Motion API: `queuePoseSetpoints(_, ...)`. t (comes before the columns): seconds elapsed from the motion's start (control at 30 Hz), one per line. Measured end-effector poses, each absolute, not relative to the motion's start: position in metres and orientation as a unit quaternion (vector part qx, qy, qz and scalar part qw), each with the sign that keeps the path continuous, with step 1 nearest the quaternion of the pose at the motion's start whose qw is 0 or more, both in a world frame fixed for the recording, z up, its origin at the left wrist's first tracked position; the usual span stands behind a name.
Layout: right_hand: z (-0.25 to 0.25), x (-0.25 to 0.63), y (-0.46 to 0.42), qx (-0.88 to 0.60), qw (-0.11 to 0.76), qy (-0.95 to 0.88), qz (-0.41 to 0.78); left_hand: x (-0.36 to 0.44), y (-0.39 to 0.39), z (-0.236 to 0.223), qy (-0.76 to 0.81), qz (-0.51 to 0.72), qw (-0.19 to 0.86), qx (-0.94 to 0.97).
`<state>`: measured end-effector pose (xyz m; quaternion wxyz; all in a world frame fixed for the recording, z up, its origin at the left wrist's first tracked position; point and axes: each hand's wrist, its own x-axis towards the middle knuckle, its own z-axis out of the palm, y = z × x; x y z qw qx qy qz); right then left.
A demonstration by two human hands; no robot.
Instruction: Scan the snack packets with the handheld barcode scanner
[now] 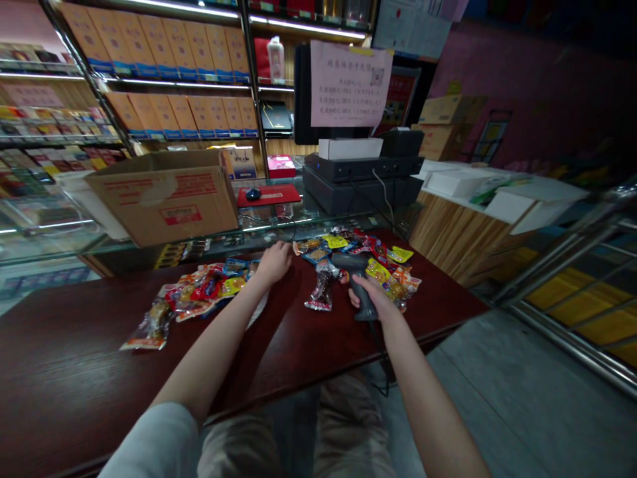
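Observation:
My right hand [374, 297] is wrapped round the grip of a dark handheld barcode scanner [356, 277], whose head points at a clear snack packet [321, 291] lying on the dark red table [74, 372]. My left hand [275, 261] rests knuckles-up on the table, fingers curled, at the right end of a pile of colourful snack packets [192, 295]. Whether it holds a packet is hidden. A second heap of packets [371, 259] lies just beyond the scanner.
A cardboard box [166, 196] stands on the glass counter [50, 249] behind the table. A cash register [361, 176] with a pink notice [350, 83] stands at back right. Shelves of boxes [164, 73] fill the wall. A metal railing [572, 265] runs on the right.

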<state>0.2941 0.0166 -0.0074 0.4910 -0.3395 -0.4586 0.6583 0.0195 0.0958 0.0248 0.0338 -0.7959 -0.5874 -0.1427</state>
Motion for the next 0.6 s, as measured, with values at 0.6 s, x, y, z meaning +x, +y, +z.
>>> queuePoseSetpoints(0.6, -0.012, 0.296, 0.021, -0.337, 0.491, -0.447, 0.668, 0.046, 0.171, -0.001, -0.654, -0.148, -0.131, -0.730)
